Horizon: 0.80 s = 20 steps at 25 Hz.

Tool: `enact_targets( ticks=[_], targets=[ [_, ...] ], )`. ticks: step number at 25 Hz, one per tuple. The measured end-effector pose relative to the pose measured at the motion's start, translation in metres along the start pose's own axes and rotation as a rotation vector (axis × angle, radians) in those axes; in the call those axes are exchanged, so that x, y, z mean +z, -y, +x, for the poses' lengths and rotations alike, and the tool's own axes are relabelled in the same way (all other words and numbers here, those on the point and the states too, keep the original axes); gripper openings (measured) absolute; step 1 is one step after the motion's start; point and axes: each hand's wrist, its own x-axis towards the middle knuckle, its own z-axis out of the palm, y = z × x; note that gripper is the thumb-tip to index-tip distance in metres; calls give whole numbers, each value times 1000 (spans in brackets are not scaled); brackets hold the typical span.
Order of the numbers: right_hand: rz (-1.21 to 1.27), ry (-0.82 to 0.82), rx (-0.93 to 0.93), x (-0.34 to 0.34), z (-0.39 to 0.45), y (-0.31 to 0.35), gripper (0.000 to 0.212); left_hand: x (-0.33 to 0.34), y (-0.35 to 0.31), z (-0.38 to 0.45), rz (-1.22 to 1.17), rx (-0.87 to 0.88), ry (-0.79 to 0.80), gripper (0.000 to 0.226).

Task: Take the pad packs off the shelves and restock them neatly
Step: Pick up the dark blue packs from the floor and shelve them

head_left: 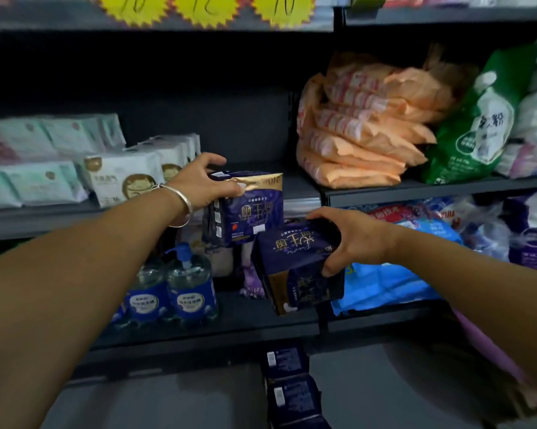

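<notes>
Your left hand [210,184] has its fingers and thumb curled over the top of a navy pack [248,209], which sits printed upside down at the near edge of the middle shelf [301,184], in the gap between the white packs [128,178] on the left and the orange stack [353,140] on the right. Your right hand [350,239] grips a second navy pack [295,267], thumb under its right end and fingers over the top, held tilted in the air just below and right of the first, in front of the lower shelf [230,323]. More navy packs [288,385] lie on the floor below. Judge these as light, soft things: a film wrap around padding that will give under your fingers, so squeezing hard only dents the face. The film looks glossy and probably a little slippery, so span the pack across its short sides, thumb against fingers, rather than pinching a corner. Nothing in them looks fragile, but a tilted pack may slide out of a loose hold. Take each by top and bottom edges when you turn it upright, and set it flat on the shelf before letting go. Mind the water bottles [180,289] standing on the lower shelf near your left forearm.
</notes>
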Motion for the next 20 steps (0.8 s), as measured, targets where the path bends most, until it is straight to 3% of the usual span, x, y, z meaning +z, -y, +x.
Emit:
enact_targets(
  ticks=[6,13,20],
  targets=[
    [-33,-96,-41,-28,32,36,84,-26,-3,28,-63,2,-116,67],
    [-13,-138,-78,-52,81,22,87,-12,-3,84,-60,18,-217,72],
    [240,-197,-28,-84,123,9,77,-9,4,144,-24,-18,-270,76]
  ],
)
